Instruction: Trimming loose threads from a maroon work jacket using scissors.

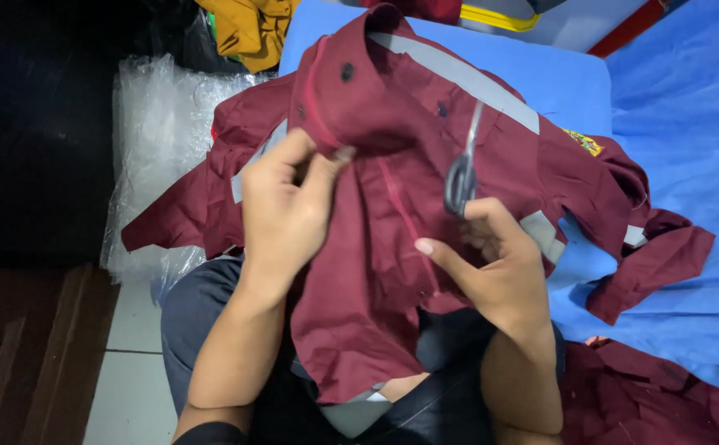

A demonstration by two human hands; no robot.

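Note:
A maroon work shirt (376,272) with grey reflective stripes and dark buttons lies spread over my lap and the blue cloth. My left hand (285,206) pinches a fold of the shirt's front near the button placket, thumb and fingers closed on the fabric. My right hand (491,255) holds small grey thread snips (462,169), their blades pointing up and away over the shirt's chest stripe. A yellow embroidered badge (584,142) shows on the shirt's right side.
A blue cloth (689,124) covers the surface ahead and to the right. Clear plastic bags (153,124) lie at the left. A mustard-yellow garment (252,29) sits at the top. More maroon fabric (656,395) lies at the lower right. White floor tiles (129,371) show at lower left.

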